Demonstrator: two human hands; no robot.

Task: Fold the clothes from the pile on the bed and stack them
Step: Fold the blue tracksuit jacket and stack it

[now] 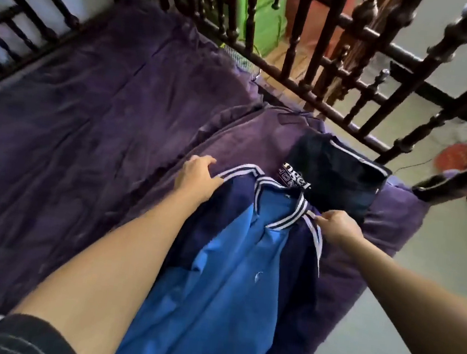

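Nearest to us, the blue shirt [223, 277] is lying front-up along the right side of the purple-covered bed [86, 131] — light blue body, navy sleeves, striped collar pointing away from us. We are holding it by both shoulders. Our left hand [197, 178] is curling its fingers [205, 160] over the left shoulder by the striped trim, and our right hand [337, 226] is pinching the striped edge at the right shoulder. Just past the collar, a dark folded garment [335, 171] with white lettering is resting on the bed, touching the shirt. Farther off, the dark wooden railing [310, 78] is running along the bed's far edge.
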